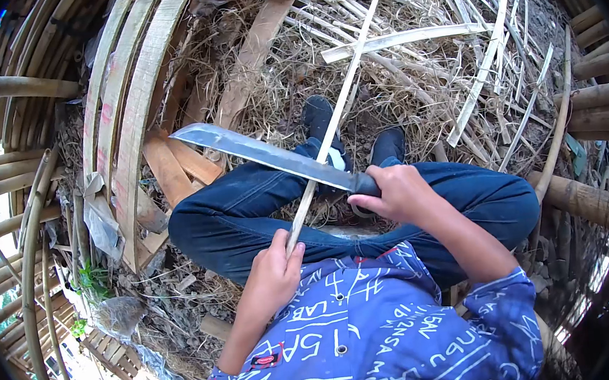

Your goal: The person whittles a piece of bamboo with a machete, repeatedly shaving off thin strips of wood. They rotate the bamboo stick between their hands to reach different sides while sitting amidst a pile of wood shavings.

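My right hand [391, 195] is wrapped round the dark handle of a machete [264, 152], whose long blade points to the left over my bent knee. Closed near the lower end of a long, thin bamboo strip [346, 92] is my left hand [274, 270], just in front of my shirt. The strip runs up and away between my feet to the top of the view. The machete blade lies across the strip, close to the handle end, overlapping it in this view.
Bamboo shavings [410, 70] and loose split strips [483, 63] cover the ground ahead and to the right. A wooden pallet-like frame [141, 96] stands on the left, beside brown boards [174, 166]. Bamboo pole walls [596, 96] surround the spot. Plastic scraps [106, 227] lie at left.
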`<move>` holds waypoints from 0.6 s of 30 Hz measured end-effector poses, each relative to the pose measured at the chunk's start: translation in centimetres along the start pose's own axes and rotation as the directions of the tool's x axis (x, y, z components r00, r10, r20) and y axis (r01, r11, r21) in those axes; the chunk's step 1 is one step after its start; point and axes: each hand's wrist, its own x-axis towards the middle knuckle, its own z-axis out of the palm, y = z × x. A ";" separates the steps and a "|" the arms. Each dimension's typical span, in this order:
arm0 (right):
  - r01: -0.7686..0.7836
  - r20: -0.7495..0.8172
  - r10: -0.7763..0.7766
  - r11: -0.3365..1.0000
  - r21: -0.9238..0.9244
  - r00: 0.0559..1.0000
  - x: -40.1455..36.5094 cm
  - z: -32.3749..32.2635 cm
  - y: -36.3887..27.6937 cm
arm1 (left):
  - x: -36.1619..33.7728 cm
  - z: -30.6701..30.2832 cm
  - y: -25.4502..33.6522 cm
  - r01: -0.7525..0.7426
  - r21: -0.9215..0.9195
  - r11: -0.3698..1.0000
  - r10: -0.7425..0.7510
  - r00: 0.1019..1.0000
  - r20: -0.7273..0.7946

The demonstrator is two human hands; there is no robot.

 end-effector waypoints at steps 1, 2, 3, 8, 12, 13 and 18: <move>0.015 -0.003 -0.015 0.999 -0.033 1.000 0.1 -0.1 0.5 | 0.0 0.1 0.0 -0.002 -0.004 1.000 0.002 1.000 -0.001; 0.030 -0.005 -0.030 0.997 -0.064 1.000 0.2 -0.2 0.8 | -0.1 0.2 0.0 0.012 -0.014 1.000 -0.012 1.000 0.003; 0.030 -0.004 -0.030 0.997 -0.066 1.000 0.4 -0.5 0.8 | -0.1 0.3 0.0 0.026 -0.023 0.999 -0.026 1.000 0.009; -0.025 -0.038 0.021 0.995 -0.092 0.999 1.8 -0.8 2.9 | -0.8 -1.1 -0.2 0.071 -0.071 0.995 -0.070 0.997 0.020; -0.185 -0.158 0.175 0.981 -0.051 0.972 3.4 -2.4 8.5 | -2.2 -1.6 -1.5 0.038 -0.111 0.993 -0.035 0.999 0.024; -0.244 -0.186 0.236 0.969 -0.024 0.954 3.8 -3.3 9.9 | -2.6 -1.7 -1.5 0.036 -0.109 0.993 -0.033 0.999 0.029; -0.262 -0.241 0.241 0.963 -0.059 0.940 5.0 -4.6 13.4 | -3.0 -2.1 -1.7 0.087 -0.077 0.993 -0.084 0.996 0.038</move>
